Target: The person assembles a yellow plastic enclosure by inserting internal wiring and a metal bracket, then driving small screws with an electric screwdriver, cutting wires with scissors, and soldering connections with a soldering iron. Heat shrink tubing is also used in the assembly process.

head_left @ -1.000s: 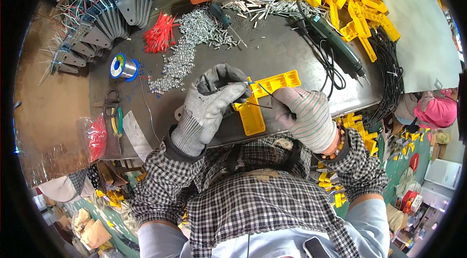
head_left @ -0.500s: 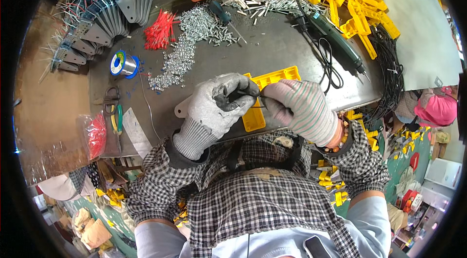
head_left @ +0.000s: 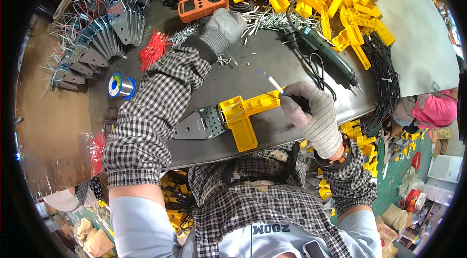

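While right hand (head_left: 313,118) holds tube (head_left: 275,83), left (head_left: 224,25) outstretched

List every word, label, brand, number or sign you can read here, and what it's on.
Light-blue shirt: large dark letters, upside down; readable, but I don't copy out wording.
Spool of silvery wire: round label, print too small to read.
Orange meter: markings too small to read.
Dark green power tool: small label, too blurred to read.
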Demonstrator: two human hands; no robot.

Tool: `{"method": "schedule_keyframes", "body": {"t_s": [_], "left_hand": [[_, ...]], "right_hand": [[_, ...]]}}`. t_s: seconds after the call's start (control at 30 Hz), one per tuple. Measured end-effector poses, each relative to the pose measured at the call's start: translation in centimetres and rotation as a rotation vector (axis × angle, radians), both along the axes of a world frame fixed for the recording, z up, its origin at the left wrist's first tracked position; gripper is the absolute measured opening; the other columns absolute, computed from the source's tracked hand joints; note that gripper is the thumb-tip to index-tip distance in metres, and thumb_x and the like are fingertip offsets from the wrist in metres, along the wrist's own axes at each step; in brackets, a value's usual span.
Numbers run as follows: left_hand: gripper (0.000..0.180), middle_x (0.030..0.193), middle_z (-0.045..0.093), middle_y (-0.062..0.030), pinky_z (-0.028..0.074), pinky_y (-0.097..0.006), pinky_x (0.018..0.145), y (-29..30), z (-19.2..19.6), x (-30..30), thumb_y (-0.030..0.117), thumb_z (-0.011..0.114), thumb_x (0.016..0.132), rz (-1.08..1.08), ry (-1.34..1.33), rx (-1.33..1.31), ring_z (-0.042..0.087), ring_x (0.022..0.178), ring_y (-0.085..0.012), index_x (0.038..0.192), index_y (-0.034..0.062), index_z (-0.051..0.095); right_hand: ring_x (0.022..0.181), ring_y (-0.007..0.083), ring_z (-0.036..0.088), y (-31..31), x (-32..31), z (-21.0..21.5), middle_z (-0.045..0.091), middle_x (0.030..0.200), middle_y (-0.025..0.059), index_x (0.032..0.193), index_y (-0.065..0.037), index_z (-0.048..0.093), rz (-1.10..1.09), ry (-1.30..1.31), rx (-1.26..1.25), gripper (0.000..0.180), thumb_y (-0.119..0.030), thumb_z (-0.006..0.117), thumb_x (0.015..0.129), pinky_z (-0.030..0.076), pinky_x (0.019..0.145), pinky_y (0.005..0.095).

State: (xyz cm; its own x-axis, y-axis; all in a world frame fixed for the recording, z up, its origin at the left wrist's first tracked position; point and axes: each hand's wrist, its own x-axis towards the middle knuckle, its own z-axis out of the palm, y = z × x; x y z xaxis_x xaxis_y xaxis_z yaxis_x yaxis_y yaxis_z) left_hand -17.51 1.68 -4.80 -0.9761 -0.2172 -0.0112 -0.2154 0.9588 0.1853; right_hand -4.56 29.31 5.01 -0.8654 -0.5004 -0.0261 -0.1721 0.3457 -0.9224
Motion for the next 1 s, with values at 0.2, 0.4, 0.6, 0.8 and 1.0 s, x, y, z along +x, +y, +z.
{"method": "schedule_keyframes", "body": {"t_s": [0.2,0.4,0.6,0.8,1.0], "left_hand": [[0.016,0.091,0.058,-0.0107,0.047,-0.028,0.075,1.7,3.9,6.4,0.013,0.057,0.089,-0.396,0.334,0.441,0.057,0.080,-0.0220,0.103,0.0054,0.059],[0.019,0.098,0.060,-0.0043,0.048,-0.023,0.075,4.8,5.6,18.2,0.013,0.057,0.095,0.062,0.245,1.324,0.058,0.086,-0.0090,0.111,0.0027,0.058],[0.020,0.104,0.063,-0.0066,0.052,-0.027,0.085,5.0,3.3,20.6,0.000,0.061,0.089,-0.007,0.457,1.888,0.063,0.089,-0.0135,0.109,-0.0010,0.059],[0.017,0.095,0.061,-0.0074,0.050,-0.027,0.077,6.8,5.1,20.6,0.002,0.056,0.092,0.208,0.309,1.802,0.060,0.086,-0.0133,0.109,0.0003,0.057],[0.018,0.095,0.066,-0.0060,0.053,-0.026,0.080,6.6,4.8,21.0,-0.002,0.063,0.088,0.138,0.407,1.872,0.064,0.086,-0.0129,0.106,-0.0015,0.063]], "right_hand": [[0.057,0.0080,0.051,-0.2,-2.2,-1.6,0.056,0.061,0.0059,0.085,0.002,0.063,-0.135,0.061,-0.052,0.014,-0.012,0.066,0.084,0.043,0.053,0.0270],[0.056,0.0147,0.055,-1.3,-0.8,-1.3,0.058,0.065,0.0093,0.085,0.001,0.063,-0.073,0.263,-0.039,0.011,-0.009,0.068,0.082,0.044,0.052,0.0282],[0.062,0.0250,0.060,-1.4,0.3,-1.2,0.060,0.076,0.0125,0.090,-0.001,0.062,-0.022,0.447,-0.005,0.015,-0.007,0.070,0.079,0.047,0.057,0.0318],[0.069,0.0312,0.062,-1.1,0.3,-1.5,0.062,0.082,0.0128,0.092,-0.004,0.061,0.042,0.559,0.011,0.020,-0.006,0.071,0.074,0.049,0.060,0.0356],[0.068,0.0319,0.060,-1.1,0.6,-1.4,0.059,0.079,0.0108,0.088,-0.006,0.060,0.076,0.669,0.101,0.018,-0.007,0.070,0.074,0.048,0.059,0.0389]]}}
